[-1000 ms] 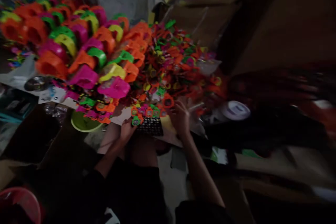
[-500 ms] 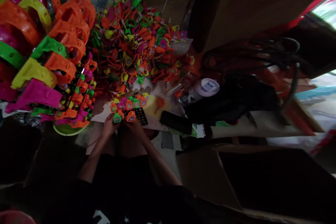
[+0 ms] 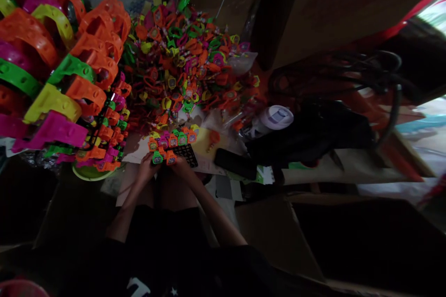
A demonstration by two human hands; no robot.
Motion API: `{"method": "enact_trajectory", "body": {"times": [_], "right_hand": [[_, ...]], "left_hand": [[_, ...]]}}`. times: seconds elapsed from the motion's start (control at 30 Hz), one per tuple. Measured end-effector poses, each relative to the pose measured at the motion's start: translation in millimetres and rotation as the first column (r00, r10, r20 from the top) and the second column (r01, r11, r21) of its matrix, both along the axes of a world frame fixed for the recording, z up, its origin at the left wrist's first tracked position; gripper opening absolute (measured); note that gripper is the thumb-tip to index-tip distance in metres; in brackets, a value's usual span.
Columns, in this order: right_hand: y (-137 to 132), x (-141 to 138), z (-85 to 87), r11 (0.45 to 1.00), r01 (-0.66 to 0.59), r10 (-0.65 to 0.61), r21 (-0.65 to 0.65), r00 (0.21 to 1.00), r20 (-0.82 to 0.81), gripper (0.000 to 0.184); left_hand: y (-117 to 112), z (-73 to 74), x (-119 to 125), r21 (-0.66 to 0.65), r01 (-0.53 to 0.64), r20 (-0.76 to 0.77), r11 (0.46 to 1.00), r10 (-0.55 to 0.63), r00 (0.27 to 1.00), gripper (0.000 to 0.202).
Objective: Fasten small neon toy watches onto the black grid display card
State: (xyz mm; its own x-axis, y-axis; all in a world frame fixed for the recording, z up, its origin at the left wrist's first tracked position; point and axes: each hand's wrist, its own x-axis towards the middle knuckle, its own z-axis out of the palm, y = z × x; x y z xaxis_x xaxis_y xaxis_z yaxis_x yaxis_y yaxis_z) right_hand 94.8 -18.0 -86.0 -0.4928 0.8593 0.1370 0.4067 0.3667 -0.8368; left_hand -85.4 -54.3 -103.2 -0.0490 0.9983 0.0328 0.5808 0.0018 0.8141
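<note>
Two small toy watches sit between my hands at the near edge of the table. My left hand (image 3: 147, 168) is closed at the left, its fingers against a green toy watch (image 3: 158, 158). From the right, my right hand (image 3: 180, 166) is closed on an orange toy watch (image 3: 170, 158); its fingertips are partly hidden. Just beyond lies a row of orange, pink, green and yellow toy watches (image 3: 173, 139). A black grid-like rack (image 3: 188, 154) shows beneath and to the right of them; how the watches sit on it is too dark to tell.
A big heap of colourful toy watches (image 3: 188, 60) covers the table's back. At left, stacked watches (image 3: 66, 102) rise above a green basin (image 3: 91, 174). A dark phone-like slab (image 3: 236, 163), a white-lidded cup (image 3: 277, 117) and black cloth (image 3: 320, 130) lie rightward. An open carton (image 3: 278, 236) stands lower right.
My right hand has brought the orange toy watch slightly left and nearer, closer to the green one. More of the black rack shows. The whole view has shifted a little.
</note>
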Motion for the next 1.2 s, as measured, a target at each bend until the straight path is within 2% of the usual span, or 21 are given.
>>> {"method": "enact_trajectory", "body": {"times": [0.3,0.5,0.6,0.7,0.8,0.9,0.97,1.03,1.1,1.2], "right_hand": [[13,-10,2.5,0.993,-0.114,0.114,0.017,0.994,0.003,0.028],[17,-9,-5.2,0.993,-0.111,0.108,0.044,0.992,0.06,0.031],[14,-11,-4.8,0.991,-0.125,0.122,0.05,0.991,0.053,0.035],[10,-9,3.1,0.985,-0.17,0.17,-0.006,0.985,0.02,0.034],[13,5,23.2,0.972,-0.217,0.218,-0.088,0.976,0.003,0.026],[32,33,54.2,0.981,-0.128,0.115,-0.148,0.989,-0.093,0.023],[53,53,73.7,0.987,0.025,-0.055,-0.157,0.98,-0.192,0.029],[80,68,86.0,0.969,0.188,-0.225,-0.159,0.938,-0.262,0.035],[107,72,88.7,0.946,0.281,-0.314,-0.163,0.918,-0.241,0.037],[143,56,79.6,0.959,0.266,-0.271,-0.097,0.962,-0.041,0.032]], "left_hand": [[1,2.8,2,-0.017,-0.007,-0.034,1.0,0.006,0.999,0.035],[0,2.0,7,-0.005,0.014,0.127,1.0,-0.013,0.992,0.047],[2,3.1,9,-0.022,-0.02,0.121,1.0,0.023,0.992,0.048],[6,2.6,6,-0.009,-0.084,0.071,0.996,0.085,0.994,0.04],[9,-0.4,-2,0.027,-0.04,0.126,0.999,0.036,0.991,0.033],[11,-4.1,-11,0.047,0.035,0.236,0.998,-0.045,0.971,0.033],[10,-6.0,-15,0.058,0.044,0.268,0.997,-0.058,0.962,0.035],[10,-6.7,-16,0.052,0.039,0.271,0.998,-0.052,0.961,0.035],[9,-6.2,-14,0.022,0.04,0.277,0.999,-0.044,0.96,0.035],[9,-3.4,-11,-0.014,0.05,0.282,0.999,-0.044,0.958,0.033]]}}
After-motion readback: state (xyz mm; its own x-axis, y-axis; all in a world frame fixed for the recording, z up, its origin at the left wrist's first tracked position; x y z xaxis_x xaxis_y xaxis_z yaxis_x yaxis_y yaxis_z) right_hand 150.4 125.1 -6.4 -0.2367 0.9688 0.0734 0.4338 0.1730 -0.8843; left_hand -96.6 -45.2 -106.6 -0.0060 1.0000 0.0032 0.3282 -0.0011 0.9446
